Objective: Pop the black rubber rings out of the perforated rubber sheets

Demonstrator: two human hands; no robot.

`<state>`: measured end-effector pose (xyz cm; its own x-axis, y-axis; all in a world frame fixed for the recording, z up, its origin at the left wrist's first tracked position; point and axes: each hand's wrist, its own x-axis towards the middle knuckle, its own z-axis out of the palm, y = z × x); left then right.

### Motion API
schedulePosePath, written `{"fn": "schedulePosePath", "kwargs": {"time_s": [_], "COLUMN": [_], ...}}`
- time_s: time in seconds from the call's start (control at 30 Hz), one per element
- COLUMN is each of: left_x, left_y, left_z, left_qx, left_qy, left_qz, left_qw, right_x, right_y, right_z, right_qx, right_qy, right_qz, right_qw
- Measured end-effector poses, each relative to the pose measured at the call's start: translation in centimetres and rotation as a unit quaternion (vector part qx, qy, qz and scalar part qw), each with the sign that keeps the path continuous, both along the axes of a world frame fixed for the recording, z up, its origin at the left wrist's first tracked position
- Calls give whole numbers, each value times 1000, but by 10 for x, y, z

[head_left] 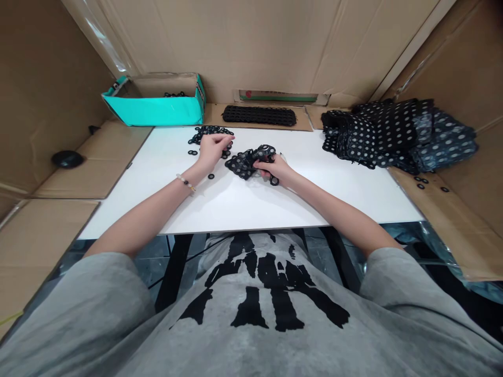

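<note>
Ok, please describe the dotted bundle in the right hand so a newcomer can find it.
Find the white tabletop; near its middle is the right hand. Its fingers hold the dotted bundle, much smaller than the dotted pile at right.

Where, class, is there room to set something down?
Free white tabletop: near edge between left forearm and right forearm; between left forearm and teal box; between right forearm and dotted fabric stack. Crowded: black rings by the left hand, bunched fabric in the right hand.

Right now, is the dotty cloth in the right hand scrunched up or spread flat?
Scrunched up: the dotted cloth forms a crumpled bunch, with folds overlapping, pinched by the fingers of the right hand.
</note>
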<state>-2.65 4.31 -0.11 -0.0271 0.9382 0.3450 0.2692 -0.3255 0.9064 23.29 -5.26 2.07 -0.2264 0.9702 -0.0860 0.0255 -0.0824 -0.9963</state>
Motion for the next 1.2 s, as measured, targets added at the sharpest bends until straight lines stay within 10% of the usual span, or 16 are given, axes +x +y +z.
{"fn": "schedulePosePath", "kwargs": {"time_s": [0.3, 0.57, 1.2], "left_x": [-31, 26, 25], "left_y": [14, -47, -25], "left_z": [-10, 14, 5], "left_qx": [98, 88, -10], "left_qy": [259, 249, 63], "left_qz": [36, -223, -53], "left_qw": [960, 938, 997], "right_x": [-4, -4, -2], "right_y": [0, 0, 13], "right_z": [-7, -9, -13], "right_qx": [-7, 46, 28], "right_qy": [-6, -25, -32], "right_qz": [-22, 28, 29], "right_qw": [1000, 998, 999]}}
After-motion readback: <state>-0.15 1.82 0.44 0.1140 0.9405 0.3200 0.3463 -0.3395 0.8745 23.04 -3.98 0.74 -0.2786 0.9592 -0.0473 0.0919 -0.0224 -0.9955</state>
